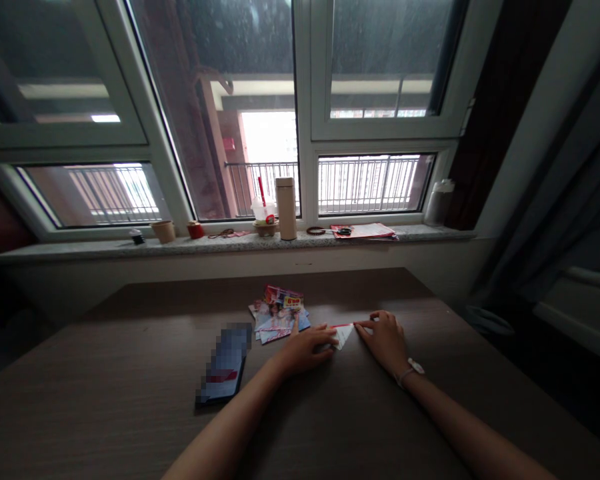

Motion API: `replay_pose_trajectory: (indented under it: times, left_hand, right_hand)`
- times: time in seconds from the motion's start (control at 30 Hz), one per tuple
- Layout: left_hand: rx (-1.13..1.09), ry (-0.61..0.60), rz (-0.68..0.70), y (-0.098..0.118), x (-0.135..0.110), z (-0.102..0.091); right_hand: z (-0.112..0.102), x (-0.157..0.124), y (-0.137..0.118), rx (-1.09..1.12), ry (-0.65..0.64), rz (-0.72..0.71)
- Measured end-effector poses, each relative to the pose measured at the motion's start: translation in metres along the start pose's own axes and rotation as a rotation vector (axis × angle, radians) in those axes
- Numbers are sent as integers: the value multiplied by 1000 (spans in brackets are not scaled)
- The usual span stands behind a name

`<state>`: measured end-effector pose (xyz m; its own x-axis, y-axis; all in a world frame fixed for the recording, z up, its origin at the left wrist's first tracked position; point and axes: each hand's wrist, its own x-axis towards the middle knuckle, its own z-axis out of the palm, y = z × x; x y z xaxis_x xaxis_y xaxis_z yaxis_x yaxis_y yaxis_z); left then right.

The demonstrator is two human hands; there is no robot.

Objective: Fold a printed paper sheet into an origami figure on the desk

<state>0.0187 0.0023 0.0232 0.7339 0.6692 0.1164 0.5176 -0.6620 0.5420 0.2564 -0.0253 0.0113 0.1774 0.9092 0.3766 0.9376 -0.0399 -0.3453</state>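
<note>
Paper triangle (344, 337), just right of centre, red edge running left-right: your left hand (307, 348) covers one end, right hand (386, 339) touches the other; grip closure unclear.

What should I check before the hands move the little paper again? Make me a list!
1. Left hand on the paper: ok, its fingers cover the left part.
2. Right hand at the paper: ok, fingertips at its right corner.
3. Paper's edges lined up: cannot tell, too small to see.
4. Left hand clear of the leaflets: cannot tell, its thumb overlaps them in view.
5. Phone off the paper: ok, it lies to the left.
6. Cup away from the paper: ok, it's on the windowsill.
</note>
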Motion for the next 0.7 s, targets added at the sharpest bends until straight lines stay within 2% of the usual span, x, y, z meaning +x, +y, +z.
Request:
replay_pose_trajectory:
  times: [0.23, 0.4, 0.57, 0.7]
  left_hand:
    - [-17, 30, -3, 1, 0, 2]
    - [-6, 54, -6, 1, 0, 4]
    - [28, 86, 28, 3, -1, 5]
    - [98, 90, 18, 4, -1, 5]
  right_hand:
    - [3, 0, 3, -20, 10, -9]
    - [9, 0, 8, -48, 30, -80]
    - [18, 2, 17, 16, 44, -107]
    - [22, 1, 19, 132, -14, -238]
